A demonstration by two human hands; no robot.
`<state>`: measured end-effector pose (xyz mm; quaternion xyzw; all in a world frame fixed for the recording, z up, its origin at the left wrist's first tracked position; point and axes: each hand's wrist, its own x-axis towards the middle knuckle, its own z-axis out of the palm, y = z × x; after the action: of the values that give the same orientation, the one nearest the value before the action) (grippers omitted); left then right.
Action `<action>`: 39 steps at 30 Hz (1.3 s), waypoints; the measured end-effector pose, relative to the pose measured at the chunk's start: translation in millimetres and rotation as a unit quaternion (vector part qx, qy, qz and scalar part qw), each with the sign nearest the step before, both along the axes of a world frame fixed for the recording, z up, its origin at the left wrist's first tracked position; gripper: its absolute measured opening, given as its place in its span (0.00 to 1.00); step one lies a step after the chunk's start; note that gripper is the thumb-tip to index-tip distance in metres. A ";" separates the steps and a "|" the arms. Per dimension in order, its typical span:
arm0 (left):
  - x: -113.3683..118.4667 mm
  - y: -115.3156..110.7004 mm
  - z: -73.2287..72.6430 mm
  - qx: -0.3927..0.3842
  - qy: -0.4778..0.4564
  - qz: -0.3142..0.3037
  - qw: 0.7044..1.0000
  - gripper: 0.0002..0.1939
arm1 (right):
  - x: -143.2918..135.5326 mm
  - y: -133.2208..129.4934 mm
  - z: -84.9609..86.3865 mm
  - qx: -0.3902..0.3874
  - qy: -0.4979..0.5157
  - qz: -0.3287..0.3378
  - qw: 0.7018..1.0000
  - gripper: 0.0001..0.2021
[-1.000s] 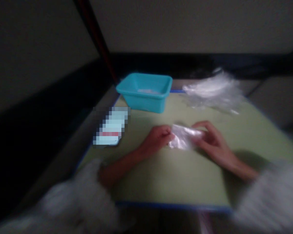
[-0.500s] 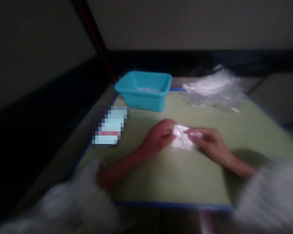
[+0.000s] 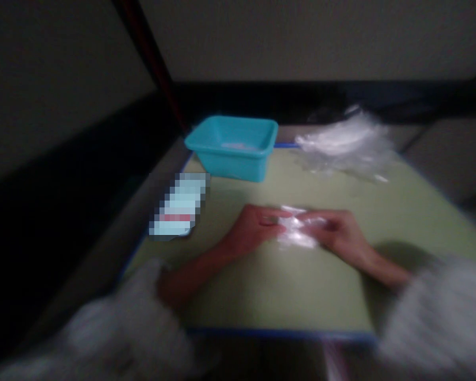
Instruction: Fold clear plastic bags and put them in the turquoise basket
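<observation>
A small shiny white plastic packet (image 3: 295,238) is held above the middle of the green tabletop. My left hand (image 3: 257,225) pinches it from the left, thumb and fingers closed on its edge. From the right, my right hand (image 3: 337,227) grips the same packet, the fingertips of both hands close together over its middle. Blur and the fingers hide what, if anything, is inside it.
A turquoise plastic basin (image 3: 240,164) stands at the back left with something pale inside. At the back right lies a heap of clear plastic bags (image 3: 349,143). A phone with a blurred-out screen (image 3: 180,203) rests at the left edge of the blue-rimmed green table (image 3: 277,296).
My left fingers have lowered and moved inward, nearer my right fingertips. The packet is now pinched at its middle and covered more by the fingers.
</observation>
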<state>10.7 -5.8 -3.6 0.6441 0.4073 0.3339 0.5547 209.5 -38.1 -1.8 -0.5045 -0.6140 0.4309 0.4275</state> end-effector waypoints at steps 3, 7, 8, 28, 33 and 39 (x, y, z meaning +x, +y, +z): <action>-0.5 -0.4 1.1 -0.020 -0.012 -0.001 1.000 0.18 | 0.8 -0.3 0.2 -0.005 0.010 0.006 1.000 0.13; -0.8 0.0 3.0 -0.029 -0.022 -0.012 0.999 0.22 | 0.5 0.4 -0.1 -0.010 0.010 0.017 1.000 0.15; -1.1 0.3 3.5 -0.029 -0.024 -0.016 0.999 0.23 | 0.4 0.7 -0.5 -0.008 0.013 0.017 1.000 0.15; -28.3 27.8 7.9 -0.003 -0.035 -0.012 0.999 0.31 | -36.3 22.4 -13.6 0.003 0.079 -0.002 0.997 0.18; -41.9 41.3 6.8 0.042 -0.026 0.141 0.989 0.20 | -44.5 44.6 -14.9 -0.009 0.082 0.013 0.997 0.18; -43.4 64.0 7.0 -0.050 -0.178 0.277 0.943 0.18 | -39.1 49.6 -21.8 -0.007 0.064 0.022 0.998 0.19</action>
<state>-32.7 58.2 3.4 0.4071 0.4804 0.5629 0.5354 170.4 11.6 -23.6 -0.4650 -0.5932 0.4763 0.4528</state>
